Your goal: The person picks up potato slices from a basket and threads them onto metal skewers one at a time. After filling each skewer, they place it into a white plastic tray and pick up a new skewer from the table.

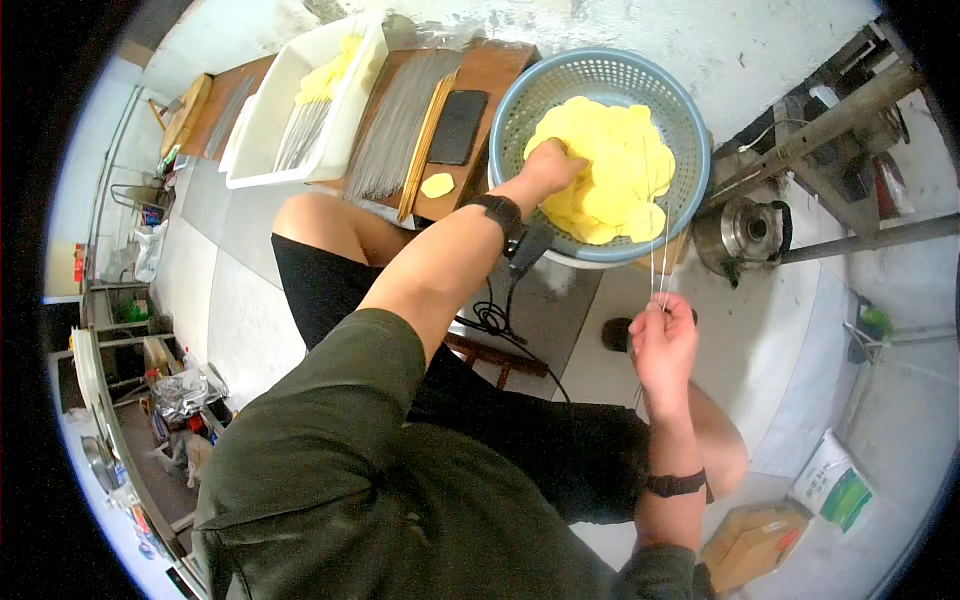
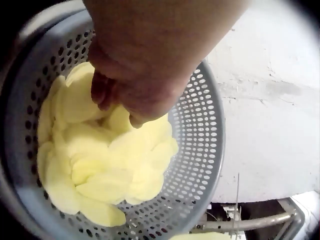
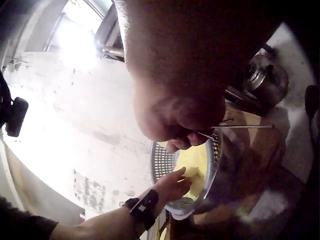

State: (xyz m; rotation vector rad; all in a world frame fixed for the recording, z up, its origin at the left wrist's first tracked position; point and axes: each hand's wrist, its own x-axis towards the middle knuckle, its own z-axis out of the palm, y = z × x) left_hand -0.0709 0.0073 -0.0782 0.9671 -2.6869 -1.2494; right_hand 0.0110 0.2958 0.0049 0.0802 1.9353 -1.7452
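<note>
Yellow potato slices (image 1: 600,190) lie heaped in a blue-grey colander (image 1: 692,120). My left hand (image 1: 550,168) reaches down into the heap from the left. In the left wrist view that hand (image 2: 145,90) has its thumb and fingers apart, fingertips right at the slices (image 2: 107,185). To the front right of the colander, my right hand (image 1: 665,345) pinches thin metal skewers (image 1: 659,270) that point up over the rim. One slice (image 1: 645,222) overlaps the skewers at the near rim. The right wrist view shows the right hand (image 3: 180,115) dark, with skewer ends beside its fingers.
On the board at left lie metal skewers (image 1: 405,115), bamboo sticks (image 1: 428,145), a black phone (image 1: 458,127) and a single slice (image 1: 437,185). A white bin (image 1: 368,85) holds skewered slices. A kettle (image 1: 735,235) stands on the floor at right; a black cable (image 1: 510,335) hangs below.
</note>
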